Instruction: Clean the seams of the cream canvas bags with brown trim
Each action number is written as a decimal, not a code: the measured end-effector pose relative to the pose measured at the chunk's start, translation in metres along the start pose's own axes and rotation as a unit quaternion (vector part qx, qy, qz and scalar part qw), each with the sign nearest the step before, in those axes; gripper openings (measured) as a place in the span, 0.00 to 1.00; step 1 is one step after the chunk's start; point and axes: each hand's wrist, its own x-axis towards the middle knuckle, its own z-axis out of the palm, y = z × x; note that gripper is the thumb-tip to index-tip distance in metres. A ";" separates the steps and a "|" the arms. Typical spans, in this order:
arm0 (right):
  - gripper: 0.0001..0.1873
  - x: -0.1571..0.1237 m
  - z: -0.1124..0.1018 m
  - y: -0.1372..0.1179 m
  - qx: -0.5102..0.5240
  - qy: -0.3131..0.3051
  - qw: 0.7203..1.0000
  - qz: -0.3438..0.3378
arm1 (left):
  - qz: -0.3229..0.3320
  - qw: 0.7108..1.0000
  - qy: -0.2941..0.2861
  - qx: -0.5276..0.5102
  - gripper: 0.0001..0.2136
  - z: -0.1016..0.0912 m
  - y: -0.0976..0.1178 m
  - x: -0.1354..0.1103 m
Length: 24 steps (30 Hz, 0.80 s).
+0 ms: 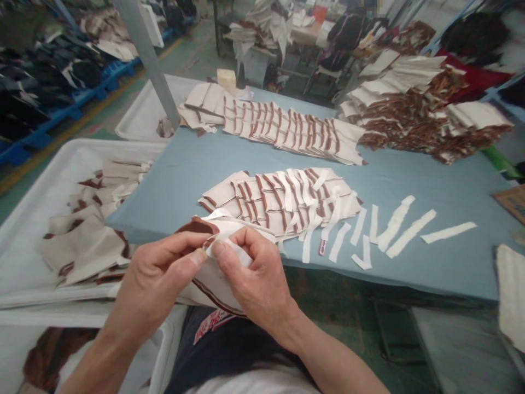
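My left hand [158, 273] and my right hand [254, 276] meet over my lap at the table's near edge. Both pinch a cream fabric piece with brown trim [213, 279], thumbs and fingers pressed together on a white strip at its top. Just beyond them on the blue table [184, 169] lies a fanned row of cream and brown pieces [279, 200] with white strips across them. Loose white strips [394, 224] lie to its right.
A second longer row of pieces [283, 126] lies farther back, with big stacks [426, 115] at the far right. A white tray [45, 208] to my left holds loose cream pieces. A grey post [150, 60] rises at the table's back-left corner. A small pink object [322, 247] lies among the strips.
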 end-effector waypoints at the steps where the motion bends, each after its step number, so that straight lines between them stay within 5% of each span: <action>1: 0.20 0.000 0.000 0.000 -0.003 0.001 1.000 -0.004 | -0.004 1.000 -0.015 -0.026 0.14 0.000 0.000 0.000; 10: 0.21 0.001 -0.003 0.004 0.000 -0.021 1.000 -0.008 | -0.019 0.999 -0.010 -0.032 0.10 0.009 0.008 0.001; 24: 0.23 0.015 -0.001 0.015 0.047 -0.052 0.998 0.007 | 0.052 0.995 0.035 0.071 0.10 0.016 0.007 -0.003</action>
